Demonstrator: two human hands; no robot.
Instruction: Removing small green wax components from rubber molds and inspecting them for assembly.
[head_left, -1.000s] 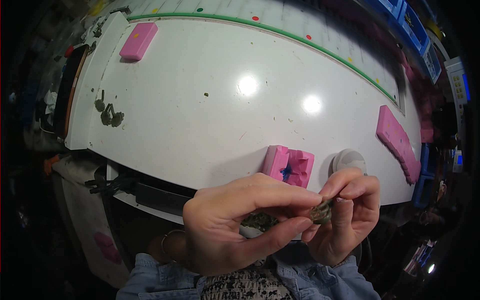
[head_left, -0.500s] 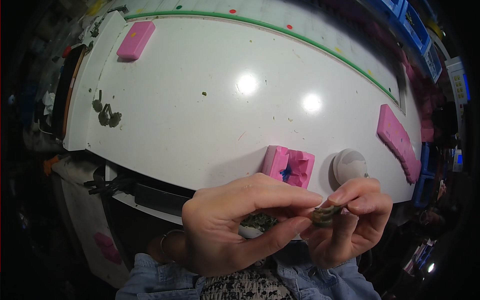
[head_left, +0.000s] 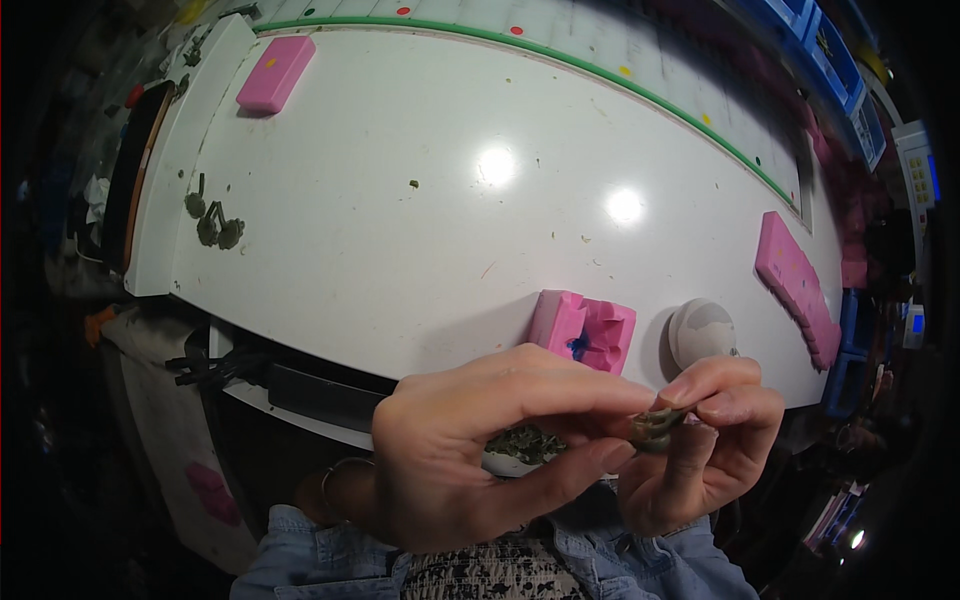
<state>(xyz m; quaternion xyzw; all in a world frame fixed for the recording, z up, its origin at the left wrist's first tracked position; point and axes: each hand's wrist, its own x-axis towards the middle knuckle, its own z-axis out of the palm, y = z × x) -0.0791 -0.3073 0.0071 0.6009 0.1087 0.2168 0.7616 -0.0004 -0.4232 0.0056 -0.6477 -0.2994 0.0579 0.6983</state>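
Both hands are brought together above the near edge of the white counter (head_left: 340,190); the left hand (head_left: 450,440) is curved, its thumb and forefinger only a little apart, and between their tips is a small olive-green piece (head_left: 652,428); the right hand (head_left: 700,440) has its fingertips bent closely and pinches the same piece from the other side — its exact shape is partly hidden by the fingers. Beyond the hands, on the counter, stands a hollowed pink mould block (head_left: 612,335), with blue inside its cavity; to the right of it, near but apart, is a rounded grey-white object (head_left: 703,335); below the left hand — partly covered — is a white bowl (head_left: 503,464) with dark green scraps.
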